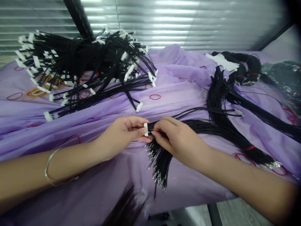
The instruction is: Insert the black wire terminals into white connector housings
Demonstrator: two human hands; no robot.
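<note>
My left hand [127, 133] pinches a small white connector housing [146, 129] between thumb and fingers. Right beside it, my right hand [172, 135] is closed on a thin black wire [150, 131], whose end is at the housing's right side; whether it sits inside I cannot tell. Beneath my right hand lies a fanned bundle of black wires [162, 166] with bare silvery terminals at their tips. Some black wires run from the housing to the right, past my right hand, towards another white connector [238, 112].
A large pile of black cables with white connectors [80, 56] lies at the back left. More wire bundles [218, 94] and a clear plastic bag [282, 81] are on the right. Red rubber bands [155, 97] dot the purple cloth [185, 91]. Window blinds [164, 22] stand behind.
</note>
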